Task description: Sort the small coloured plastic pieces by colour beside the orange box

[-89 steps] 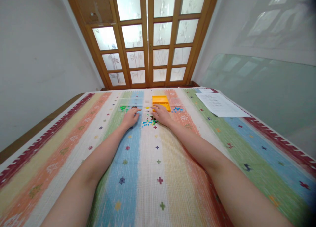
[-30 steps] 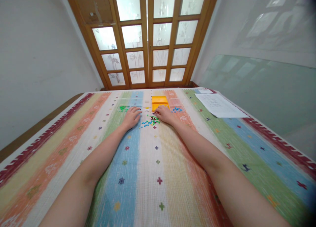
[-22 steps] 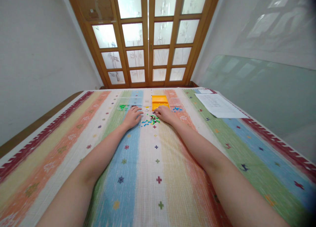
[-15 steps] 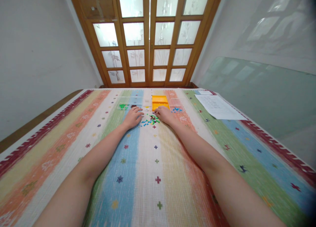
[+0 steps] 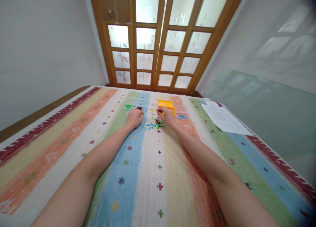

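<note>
My left hand (image 5: 135, 117) rests at the near side of a clear tray, its fingers curled in and pressed together; anything between them is too small to see. Green beads (image 5: 128, 107) and dark brown beads (image 5: 139, 108) lie in that tray. My right hand (image 5: 166, 115) is in front of the yellow box (image 5: 166, 103), thumb and fingertips pinched, and what they hold cannot be made out. Between and below the hands, a loose pile of mixed green, brown and blue beads (image 5: 158, 123) lies on the cloth. Blue beads (image 5: 182, 116) sit in a clear tray to the right.
A striped tablecloth (image 5: 148, 174) covers the table. White printed sheets (image 5: 223, 118) lie near the right edge. Beyond the far edge stand wooden doors with glass panes (image 5: 158, 49), and a glass panel (image 5: 261, 102) leans at the right wall.
The view has tilted and shifted slightly. My left hand's fingers, spread before, are now drawn in. My right hand has lifted a little, with its fingertips pinched.
</note>
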The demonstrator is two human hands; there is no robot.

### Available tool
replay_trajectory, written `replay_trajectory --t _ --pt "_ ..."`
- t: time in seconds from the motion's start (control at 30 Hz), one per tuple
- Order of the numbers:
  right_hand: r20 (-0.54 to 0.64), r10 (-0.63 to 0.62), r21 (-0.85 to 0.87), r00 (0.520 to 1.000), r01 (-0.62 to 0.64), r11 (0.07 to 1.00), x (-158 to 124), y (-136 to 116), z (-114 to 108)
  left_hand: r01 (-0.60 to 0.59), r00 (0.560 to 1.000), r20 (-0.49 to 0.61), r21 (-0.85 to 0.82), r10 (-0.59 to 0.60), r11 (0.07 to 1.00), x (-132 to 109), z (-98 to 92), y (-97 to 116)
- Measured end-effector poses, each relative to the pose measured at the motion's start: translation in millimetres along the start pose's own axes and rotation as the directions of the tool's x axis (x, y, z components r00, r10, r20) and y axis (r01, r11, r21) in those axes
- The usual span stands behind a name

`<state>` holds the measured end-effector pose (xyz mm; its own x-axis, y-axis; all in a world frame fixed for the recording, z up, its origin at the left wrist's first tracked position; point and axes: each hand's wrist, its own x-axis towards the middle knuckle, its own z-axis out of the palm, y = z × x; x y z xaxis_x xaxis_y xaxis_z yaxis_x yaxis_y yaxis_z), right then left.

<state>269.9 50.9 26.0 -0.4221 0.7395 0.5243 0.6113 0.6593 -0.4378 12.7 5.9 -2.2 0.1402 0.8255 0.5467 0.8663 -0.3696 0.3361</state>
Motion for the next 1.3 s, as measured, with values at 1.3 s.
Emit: replay_trajectory --t 1.3 --pt "-0.085 -0.031 -0.017 0.996 0.03 0.999 -27.8 33.9 -0.9 -0.426 0.846 0.329 -0.056 0.419 0.903 0.5 4.5 31.9"
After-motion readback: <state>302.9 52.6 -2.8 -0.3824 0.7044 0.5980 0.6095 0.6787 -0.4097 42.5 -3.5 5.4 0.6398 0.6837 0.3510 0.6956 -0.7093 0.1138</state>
